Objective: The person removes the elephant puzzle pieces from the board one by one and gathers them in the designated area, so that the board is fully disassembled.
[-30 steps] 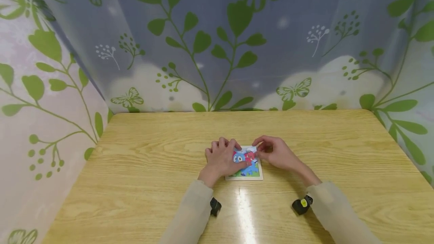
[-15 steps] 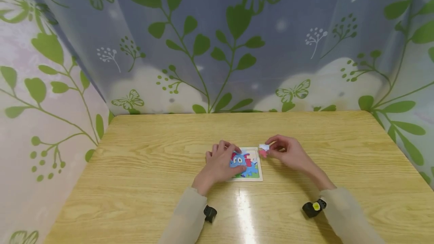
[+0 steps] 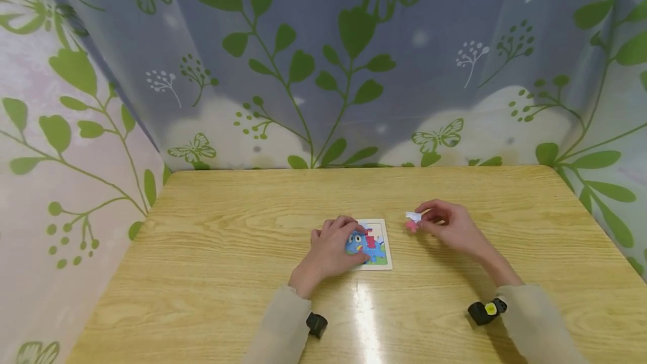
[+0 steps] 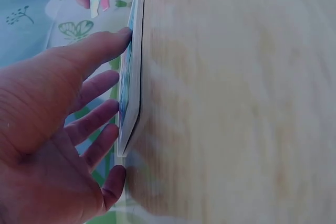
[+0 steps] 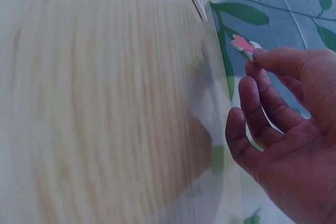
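Observation:
A square jigsaw puzzle (image 3: 388, 254) with a pale frame lies on the table, its picture a blue cartoon animal with red parts. My left hand (image 3: 328, 249) rests across its left half, covering that side. In the left wrist view, the thumb and fingertips touch the puzzle face and edge (image 4: 135, 77), with the fingers spread. Bare backing shows at the puzzle's upper right. To the right of the puzzle, my right hand (image 3: 457, 232) pinches a pink and white puzzle piece (image 3: 412, 222) between thumb and fingertips, held off the table, as the right wrist view shows the piece (image 5: 241, 44) too.
The wooden table (image 3: 212, 251) reaches back to a patterned curtain (image 3: 323, 72) with green leaves and butterflies. More of this cloth hangs on the left and right. Black wrist cameras (image 3: 317, 324) sit on both wrists. A bright reflection streaks the tabletop in front of the puzzle.
My right hand has lifted the piece away from the puzzle's upper right corner and moved it rightward, baring the backing there. The left hand has stayed on the puzzle, shifting only slightly.

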{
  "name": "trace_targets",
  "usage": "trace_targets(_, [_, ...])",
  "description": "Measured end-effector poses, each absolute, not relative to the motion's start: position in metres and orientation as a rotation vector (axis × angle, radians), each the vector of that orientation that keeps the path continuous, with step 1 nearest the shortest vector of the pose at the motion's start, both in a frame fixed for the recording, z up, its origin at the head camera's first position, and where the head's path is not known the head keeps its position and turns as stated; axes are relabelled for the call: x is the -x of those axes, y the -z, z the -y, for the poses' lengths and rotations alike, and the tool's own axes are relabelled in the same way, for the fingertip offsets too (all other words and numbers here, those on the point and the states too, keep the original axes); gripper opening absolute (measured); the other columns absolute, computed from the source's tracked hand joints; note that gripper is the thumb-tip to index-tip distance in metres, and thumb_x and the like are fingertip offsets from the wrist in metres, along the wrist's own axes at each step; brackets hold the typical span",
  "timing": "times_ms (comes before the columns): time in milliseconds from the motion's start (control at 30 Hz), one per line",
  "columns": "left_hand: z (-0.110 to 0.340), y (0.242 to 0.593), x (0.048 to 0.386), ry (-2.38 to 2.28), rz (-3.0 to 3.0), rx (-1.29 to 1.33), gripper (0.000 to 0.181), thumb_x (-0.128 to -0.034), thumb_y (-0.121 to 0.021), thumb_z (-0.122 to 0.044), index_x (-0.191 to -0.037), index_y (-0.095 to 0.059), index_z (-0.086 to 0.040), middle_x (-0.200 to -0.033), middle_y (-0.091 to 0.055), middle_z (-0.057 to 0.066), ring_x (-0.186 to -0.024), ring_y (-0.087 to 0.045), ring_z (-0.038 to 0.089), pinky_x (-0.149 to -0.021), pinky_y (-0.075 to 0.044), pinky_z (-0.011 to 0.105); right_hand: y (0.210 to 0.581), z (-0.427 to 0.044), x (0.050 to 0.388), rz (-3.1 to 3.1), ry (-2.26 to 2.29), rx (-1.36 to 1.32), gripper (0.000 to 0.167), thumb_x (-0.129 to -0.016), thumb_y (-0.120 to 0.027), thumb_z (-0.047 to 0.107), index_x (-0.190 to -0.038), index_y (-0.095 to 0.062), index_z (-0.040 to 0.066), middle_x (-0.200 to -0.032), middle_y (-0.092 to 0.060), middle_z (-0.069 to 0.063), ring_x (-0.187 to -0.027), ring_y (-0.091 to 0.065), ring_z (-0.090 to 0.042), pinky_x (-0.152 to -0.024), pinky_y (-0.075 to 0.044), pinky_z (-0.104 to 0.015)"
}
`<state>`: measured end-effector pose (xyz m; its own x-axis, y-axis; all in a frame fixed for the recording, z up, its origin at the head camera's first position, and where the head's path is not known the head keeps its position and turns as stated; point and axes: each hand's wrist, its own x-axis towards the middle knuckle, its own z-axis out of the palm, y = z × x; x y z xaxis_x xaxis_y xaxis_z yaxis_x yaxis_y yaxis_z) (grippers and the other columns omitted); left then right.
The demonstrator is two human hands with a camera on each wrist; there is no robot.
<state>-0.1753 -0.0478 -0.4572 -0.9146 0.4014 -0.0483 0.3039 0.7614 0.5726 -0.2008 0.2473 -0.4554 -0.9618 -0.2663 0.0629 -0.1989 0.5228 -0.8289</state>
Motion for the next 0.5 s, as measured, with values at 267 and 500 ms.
trace_targets(267, [0.05,0.458,0.174,-0.842,-2.788,-0.586,0.044,-0.0906,-0.075,-0.04,-0.13,-0.065,-0.024,-0.148,-0.051,0.002,-0.136,-0.043,0.033,-0.097,-0.032,0.055,0.455,-0.268,0.205,-2.704,1.423,0.425,0.021,-0.098,-0.067,0.008,-0.118,-0.068,0.003,-0.097,-0.072,-0.018,-0.078,-0.068,-0.016,-0.063,-0.053,-0.027])
trace_targets(500, [0.051,0.457,0.176,-0.818,-2.798,-0.588,0.044,-0.0903,-0.076,-0.041,-0.13,-0.065,-0.025,-0.148,-0.052,0.001,-0.137,-0.044,0.031,-0.099,-0.032,0.057,0.456,-0.279,0.214,-2.728,1.394,0.409,0.023,-0.098,-0.067,0.008,-0.119,-0.068,0.002,-0.097,-0.072,-0.019,-0.078,-0.066,-0.015,-0.063,-0.052,-0.026])
